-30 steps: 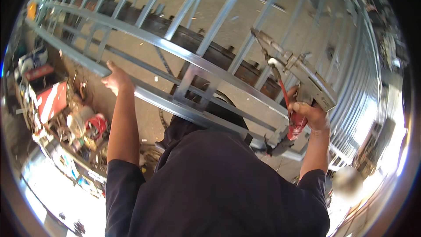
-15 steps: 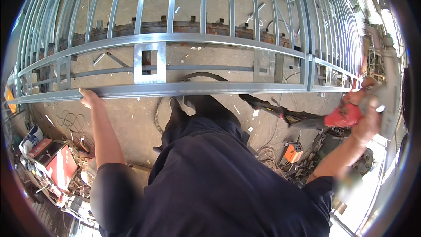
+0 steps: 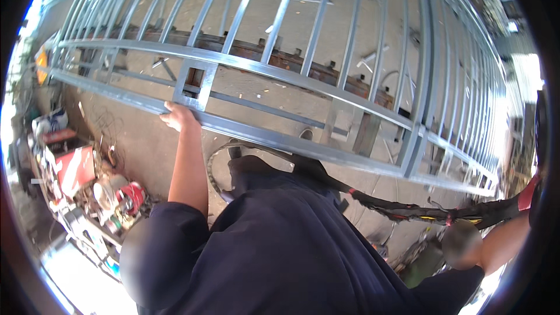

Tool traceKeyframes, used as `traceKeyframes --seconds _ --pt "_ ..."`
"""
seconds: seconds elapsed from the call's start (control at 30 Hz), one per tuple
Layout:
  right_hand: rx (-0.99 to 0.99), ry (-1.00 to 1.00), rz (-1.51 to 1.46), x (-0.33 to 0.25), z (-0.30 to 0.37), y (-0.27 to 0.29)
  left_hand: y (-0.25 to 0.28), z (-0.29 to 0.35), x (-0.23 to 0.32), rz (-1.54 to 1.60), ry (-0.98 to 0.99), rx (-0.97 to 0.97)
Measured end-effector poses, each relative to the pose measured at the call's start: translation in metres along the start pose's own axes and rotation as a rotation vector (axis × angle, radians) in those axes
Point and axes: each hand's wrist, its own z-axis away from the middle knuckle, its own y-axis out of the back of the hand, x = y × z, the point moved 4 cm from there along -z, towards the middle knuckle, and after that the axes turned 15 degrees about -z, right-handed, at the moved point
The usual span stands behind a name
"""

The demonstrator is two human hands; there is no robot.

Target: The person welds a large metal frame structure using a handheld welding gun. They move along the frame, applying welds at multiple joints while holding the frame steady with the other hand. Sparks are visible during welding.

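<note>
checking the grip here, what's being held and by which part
Left hand holds the metal frame by its lower rail. Right hand is out of view; cannot tell.

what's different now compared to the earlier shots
The right forearm has swung outward to the right edge, taking the right hand and its tool out of view; the thick dark cable trails that way. The left hand has shifted right along the lower rail, to below the square-holed plate. It still grips the rail.
</note>
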Motion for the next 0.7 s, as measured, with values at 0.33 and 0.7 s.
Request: traceKeyframes --seconds 0.33,0.7 --pt "-1.04 -0.164 -0.172 -0.04 -0.114 -0.314 -0.007 -0.029 -0.024 -0.227 0.025 0.21" --pt "-1.614 -0.568 -0.474 0.037 -0.026 -0.543 -0.001 -0.004 -0.005 -0.406 0.11 0.223"
